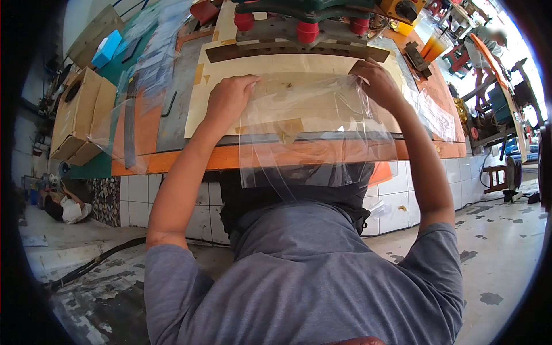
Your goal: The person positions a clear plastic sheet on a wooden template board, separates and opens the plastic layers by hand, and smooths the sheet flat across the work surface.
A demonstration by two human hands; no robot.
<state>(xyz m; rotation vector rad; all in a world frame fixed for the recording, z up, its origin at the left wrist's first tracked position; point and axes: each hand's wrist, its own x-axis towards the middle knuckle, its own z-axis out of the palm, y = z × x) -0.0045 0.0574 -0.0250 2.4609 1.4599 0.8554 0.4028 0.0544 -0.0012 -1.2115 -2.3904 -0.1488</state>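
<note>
A clear plastic sheet (313, 123) is stretched between my two hands and droops over the orange front edge of the worktable. My left hand (231, 96) pinches its far left corner. At the far right corner, my right hand (375, 83) is closed on the same sheet, knuckles up. Beneath the sheet lies a pale yellow board (215, 118) with brown tape patches. Just beyond my hands a long metal bar (270, 53) crosses the board, below a dark green press (299, 7) with red cylindrical mounts.
On the left are a stack of clear plastic sheets (150, 63), a cardboard box (83, 115), a blue box (107, 49) and a black hex key (169, 104). More clear plastic (434, 115) lies on the right. Other people are at the far right and lower left.
</note>
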